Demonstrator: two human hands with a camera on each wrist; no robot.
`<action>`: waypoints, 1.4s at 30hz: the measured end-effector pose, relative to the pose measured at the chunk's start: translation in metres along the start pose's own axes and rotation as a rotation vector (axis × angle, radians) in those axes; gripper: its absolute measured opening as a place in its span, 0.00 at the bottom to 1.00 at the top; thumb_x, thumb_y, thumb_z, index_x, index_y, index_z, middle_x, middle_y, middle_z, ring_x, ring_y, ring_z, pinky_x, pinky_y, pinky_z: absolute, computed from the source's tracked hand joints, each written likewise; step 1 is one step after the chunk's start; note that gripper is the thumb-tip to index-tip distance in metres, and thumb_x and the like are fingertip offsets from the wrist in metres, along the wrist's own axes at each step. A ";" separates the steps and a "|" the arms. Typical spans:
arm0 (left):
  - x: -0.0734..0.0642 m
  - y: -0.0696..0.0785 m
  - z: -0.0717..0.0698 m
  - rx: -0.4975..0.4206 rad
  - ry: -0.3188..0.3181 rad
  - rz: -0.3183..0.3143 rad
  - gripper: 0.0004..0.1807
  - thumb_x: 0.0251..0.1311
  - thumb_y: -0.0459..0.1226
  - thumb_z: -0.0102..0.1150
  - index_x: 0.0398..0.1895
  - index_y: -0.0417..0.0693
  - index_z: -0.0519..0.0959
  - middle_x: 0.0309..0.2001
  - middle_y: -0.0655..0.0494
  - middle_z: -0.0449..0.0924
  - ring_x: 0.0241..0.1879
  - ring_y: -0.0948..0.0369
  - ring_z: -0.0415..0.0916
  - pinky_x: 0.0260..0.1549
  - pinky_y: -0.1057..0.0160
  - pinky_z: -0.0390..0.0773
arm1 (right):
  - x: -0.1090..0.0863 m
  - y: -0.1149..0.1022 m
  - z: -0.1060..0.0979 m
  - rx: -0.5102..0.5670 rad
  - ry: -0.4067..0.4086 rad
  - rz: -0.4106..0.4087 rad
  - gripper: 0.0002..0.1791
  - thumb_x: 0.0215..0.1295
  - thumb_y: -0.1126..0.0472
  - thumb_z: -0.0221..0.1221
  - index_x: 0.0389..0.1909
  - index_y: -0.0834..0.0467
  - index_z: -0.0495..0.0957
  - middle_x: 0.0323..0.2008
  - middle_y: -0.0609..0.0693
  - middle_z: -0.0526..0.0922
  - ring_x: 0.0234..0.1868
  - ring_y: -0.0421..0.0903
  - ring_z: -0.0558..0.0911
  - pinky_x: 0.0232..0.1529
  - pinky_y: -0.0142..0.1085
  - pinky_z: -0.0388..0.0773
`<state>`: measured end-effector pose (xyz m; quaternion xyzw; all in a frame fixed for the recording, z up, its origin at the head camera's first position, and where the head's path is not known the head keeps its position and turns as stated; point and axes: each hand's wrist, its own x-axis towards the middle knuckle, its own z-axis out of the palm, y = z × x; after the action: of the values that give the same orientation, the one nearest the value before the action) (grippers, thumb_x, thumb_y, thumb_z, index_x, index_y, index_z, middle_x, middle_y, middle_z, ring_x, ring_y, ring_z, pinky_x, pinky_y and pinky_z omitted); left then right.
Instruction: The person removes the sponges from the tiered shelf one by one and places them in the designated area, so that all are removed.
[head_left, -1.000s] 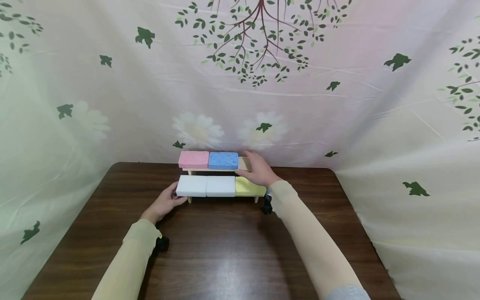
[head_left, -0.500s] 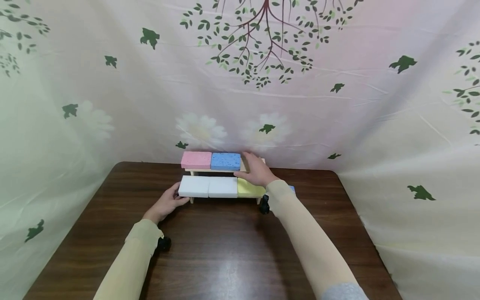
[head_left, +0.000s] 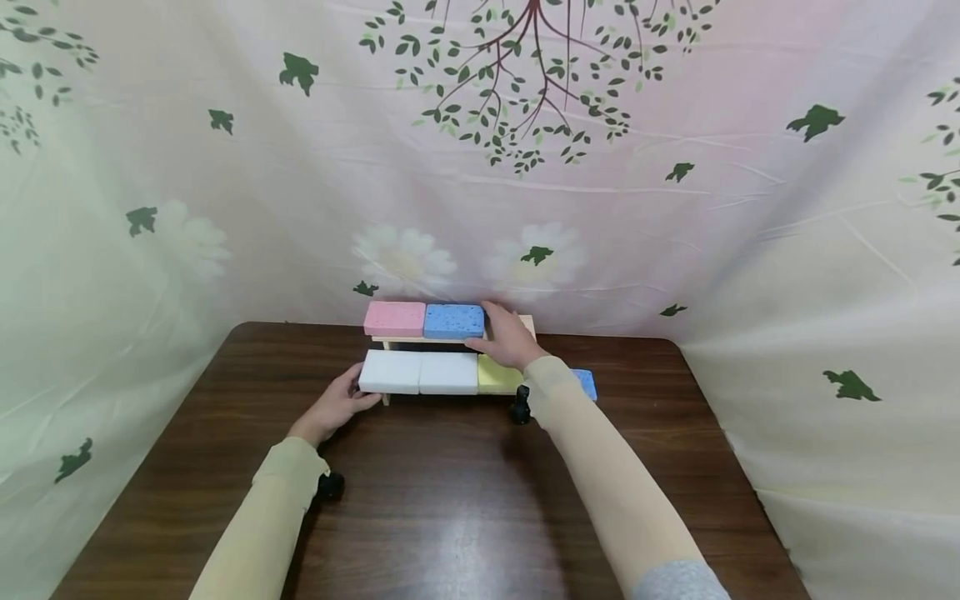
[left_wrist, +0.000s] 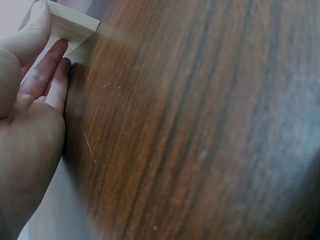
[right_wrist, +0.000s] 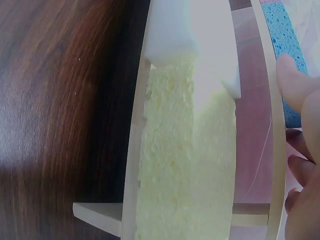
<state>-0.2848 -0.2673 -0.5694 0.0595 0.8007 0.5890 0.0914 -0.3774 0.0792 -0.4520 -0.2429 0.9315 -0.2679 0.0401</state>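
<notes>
A pale wooden two-tier rack (head_left: 529, 325) stands near the back of the table. Its upper tier bears a pink sponge (head_left: 395, 318) and a blue sponge (head_left: 453, 320), side by side. My right hand (head_left: 512, 340) pinches the blue sponge's right end; in the right wrist view the thumb (right_wrist: 291, 82) lies against its front face. On the lower tier are two white sponges, the left one (head_left: 388, 372) and the right one (head_left: 448, 373), then a yellow sponge (head_left: 497, 375), partly behind my right wrist. My left hand (head_left: 332, 408) holds the rack's left end, thumb in front.
Another blue sponge (head_left: 585, 383) lies on the dark wooden table (head_left: 420, 517) right of the rack, partly hidden by my right sleeve. A patterned cloth (head_left: 315, 208) hangs close behind the rack and along both sides.
My right hand has moved slightly left, up to the blue sponge's right end. More of the loose blue sponge at the right shows. My left hand stays at the rack's end.
</notes>
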 end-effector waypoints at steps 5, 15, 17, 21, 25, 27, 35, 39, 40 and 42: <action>-0.001 0.001 0.001 0.007 0.002 -0.001 0.45 0.71 0.32 0.65 0.84 0.41 0.52 0.80 0.35 0.56 0.78 0.41 0.58 0.75 0.41 0.60 | -0.001 -0.001 0.002 0.051 0.011 0.057 0.46 0.74 0.47 0.65 0.83 0.59 0.54 0.81 0.56 0.61 0.80 0.56 0.62 0.79 0.51 0.61; -0.003 0.005 0.000 -0.009 -0.003 -0.008 0.45 0.71 0.33 0.66 0.84 0.42 0.50 0.81 0.35 0.53 0.79 0.39 0.55 0.75 0.39 0.59 | -0.003 0.002 0.002 0.149 0.055 0.077 0.47 0.71 0.50 0.69 0.82 0.60 0.56 0.80 0.57 0.63 0.79 0.57 0.63 0.76 0.53 0.67; -0.004 0.004 0.000 -0.011 -0.002 -0.014 0.45 0.71 0.32 0.65 0.84 0.42 0.50 0.81 0.35 0.53 0.79 0.39 0.55 0.75 0.39 0.59 | -0.005 0.004 0.002 0.156 0.048 0.082 0.47 0.71 0.50 0.69 0.82 0.59 0.56 0.80 0.57 0.62 0.80 0.56 0.63 0.76 0.53 0.66; -0.005 0.002 0.000 -0.005 0.001 -0.010 0.45 0.71 0.32 0.65 0.84 0.41 0.51 0.81 0.35 0.53 0.78 0.39 0.56 0.75 0.40 0.59 | -0.010 0.008 0.001 0.170 0.049 0.085 0.46 0.71 0.50 0.69 0.82 0.59 0.58 0.80 0.56 0.63 0.80 0.57 0.62 0.76 0.54 0.66; -0.002 0.001 0.001 0.011 0.007 0.008 0.44 0.71 0.32 0.65 0.84 0.40 0.52 0.80 0.35 0.55 0.78 0.40 0.56 0.75 0.40 0.59 | -0.016 0.013 -0.004 0.187 0.065 0.098 0.44 0.71 0.50 0.68 0.81 0.57 0.59 0.79 0.55 0.64 0.79 0.57 0.63 0.75 0.55 0.67; -0.001 0.002 0.002 0.017 0.010 0.014 0.43 0.71 0.32 0.65 0.83 0.39 0.52 0.80 0.35 0.56 0.78 0.40 0.56 0.75 0.40 0.59 | -0.018 0.016 -0.006 0.183 0.074 0.105 0.44 0.71 0.50 0.69 0.81 0.57 0.60 0.79 0.55 0.64 0.79 0.57 0.63 0.75 0.54 0.67; -0.001 0.000 0.002 0.024 0.014 0.029 0.43 0.72 0.32 0.65 0.83 0.39 0.52 0.79 0.34 0.57 0.77 0.41 0.57 0.75 0.41 0.59 | -0.023 0.024 -0.009 0.205 0.082 0.108 0.44 0.71 0.49 0.69 0.81 0.57 0.60 0.79 0.55 0.64 0.79 0.57 0.63 0.76 0.54 0.67; -0.002 -0.001 0.002 0.017 0.013 0.030 0.43 0.72 0.32 0.65 0.83 0.40 0.53 0.79 0.35 0.57 0.77 0.41 0.57 0.75 0.40 0.59 | -0.026 0.028 -0.011 0.219 0.085 0.121 0.44 0.72 0.49 0.68 0.82 0.54 0.59 0.80 0.54 0.63 0.79 0.57 0.63 0.75 0.55 0.68; -0.002 -0.001 0.002 0.015 0.015 0.025 0.43 0.71 0.32 0.65 0.83 0.40 0.53 0.80 0.35 0.57 0.78 0.42 0.57 0.75 0.40 0.58 | -0.027 0.030 -0.011 0.223 0.086 0.121 0.44 0.72 0.49 0.68 0.82 0.54 0.59 0.80 0.54 0.63 0.79 0.57 0.63 0.74 0.55 0.68; -0.001 -0.002 0.003 0.017 0.016 0.027 0.43 0.71 0.32 0.65 0.83 0.40 0.53 0.79 0.35 0.58 0.77 0.42 0.57 0.75 0.41 0.59 | -0.029 0.032 -0.013 0.229 0.088 0.124 0.43 0.72 0.49 0.68 0.82 0.54 0.59 0.80 0.54 0.63 0.79 0.57 0.64 0.74 0.55 0.69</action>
<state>-0.2829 -0.2654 -0.5718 0.0664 0.8056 0.5838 0.0763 -0.3682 0.1225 -0.4593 -0.1669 0.9088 -0.3799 0.0433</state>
